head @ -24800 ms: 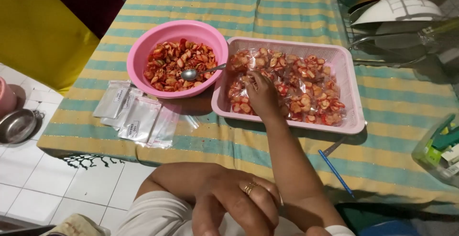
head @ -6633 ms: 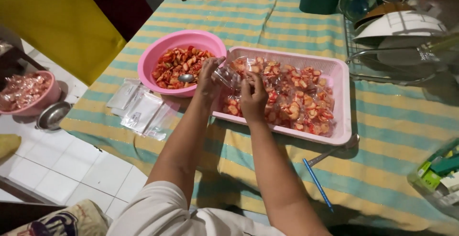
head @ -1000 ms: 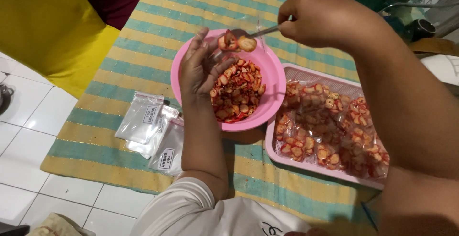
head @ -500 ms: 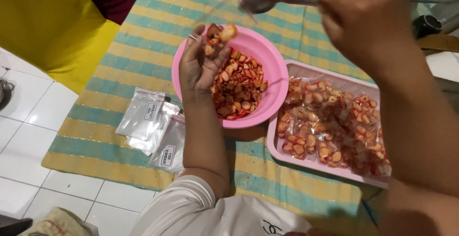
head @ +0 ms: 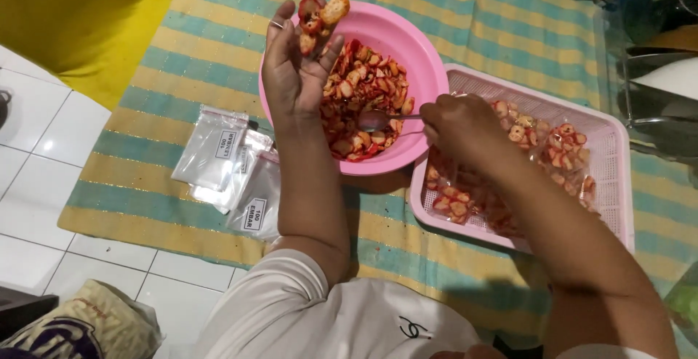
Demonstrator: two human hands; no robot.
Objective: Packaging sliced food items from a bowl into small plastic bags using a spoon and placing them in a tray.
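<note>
Left hand (head: 294,75) raised palm-up over the near-left rim of the pink bowl (head: 418,61), fingers curled upward and pinching a small clear bag (head: 320,17) with a few red-coated snack pieces at the fingertips, above the bowl's far-left edge. Right hand (head: 458,126) lower, just right of the bowl, fingers closed around the handle of a metal spoon (head: 378,119), its scoop lying among the red snack pieces (head: 363,90) in the bowl's middle. Pink basket tray (head: 582,112) touching the bowl on the right, filled packets (head: 552,141) inside, partly hidden under the right forearm. Empty clear bags (head: 225,162) flat on the striped tablecloth (head: 182,53), left of the left forearm
</note>
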